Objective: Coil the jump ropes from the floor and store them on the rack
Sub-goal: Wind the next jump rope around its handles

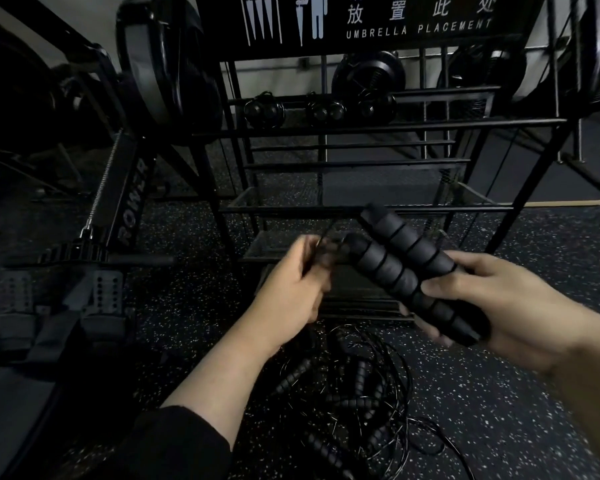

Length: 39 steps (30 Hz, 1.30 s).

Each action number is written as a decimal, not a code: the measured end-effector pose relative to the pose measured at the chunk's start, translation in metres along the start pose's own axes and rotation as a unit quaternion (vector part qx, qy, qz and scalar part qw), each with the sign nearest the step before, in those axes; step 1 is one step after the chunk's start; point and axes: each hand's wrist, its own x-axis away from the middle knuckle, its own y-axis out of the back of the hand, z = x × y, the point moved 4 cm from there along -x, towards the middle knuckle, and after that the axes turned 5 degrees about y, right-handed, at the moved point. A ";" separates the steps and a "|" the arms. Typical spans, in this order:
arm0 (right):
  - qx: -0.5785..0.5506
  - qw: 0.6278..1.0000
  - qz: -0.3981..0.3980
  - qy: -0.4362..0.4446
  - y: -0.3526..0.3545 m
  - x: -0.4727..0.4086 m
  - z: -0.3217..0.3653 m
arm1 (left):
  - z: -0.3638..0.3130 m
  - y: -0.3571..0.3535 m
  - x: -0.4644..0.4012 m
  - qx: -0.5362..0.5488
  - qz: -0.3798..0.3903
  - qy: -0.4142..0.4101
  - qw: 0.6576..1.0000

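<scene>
Black foam jump-rope handles (407,268) — two, side by side — are gripped in the right hand (499,299), their thin cord (317,245) pinched by the blurred left hand (291,282), before the black metal rack (361,133) — more ropes (354,393) are tangled on the speckled floor (499,410) below.

Gym / fitness rm. Landmark: black metal rack (378,129) w/ sign "UMBRELLA PLACEMENT" (418,27) along its top. Left of rack: rowing machine (130,206), "ROWER" printed on its rail, footplates w/ straps at its near end. Under and in front of rack: black speckled rubber gym flooring (499,393), w/ tangled jump ropes (347,403) lying on it. Behind rack: round black fan-type units, dim, can't ID.
</scene>
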 end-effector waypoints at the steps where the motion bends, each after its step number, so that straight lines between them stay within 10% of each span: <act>1: -0.034 0.999 -0.004 0.010 0.000 -0.001 0.000 | -0.005 -0.001 0.003 0.022 -0.020 -0.018 0.999; 9: -0.106 0.994 0.000 0.032 -0.026 -0.007 -0.010 | -0.005 -0.018 0.005 -0.161 -0.098 -0.049 0.981; 12: 0.088 0.993 -0.069 0.037 -0.021 -0.010 -0.013 | -0.005 -0.020 0.005 -0.344 -0.058 -0.040 0.936; 15: 0.409 0.905 -0.116 0.028 -0.012 -0.013 -0.014 | -0.001 -0.027 0.010 -0.450 0.008 -0.027 0.893; 19: 0.504 0.860 -0.072 -0.034 -0.016 -0.016 -0.023 | -0.002 -0.028 0.011 -0.501 0.059 -0.007 0.864; 26: 0.573 0.814 0.057 -0.075 -0.022 -0.011 -0.022 | -0.029 -0.011 0.017 -0.423 0.178 -0.025 0.888; 39: 0.334 0.918 0.205 -0.055 -0.038 0.005 -0.017 | -0.035 0.000 0.018 -0.145 0.220 0.017 0.965</act>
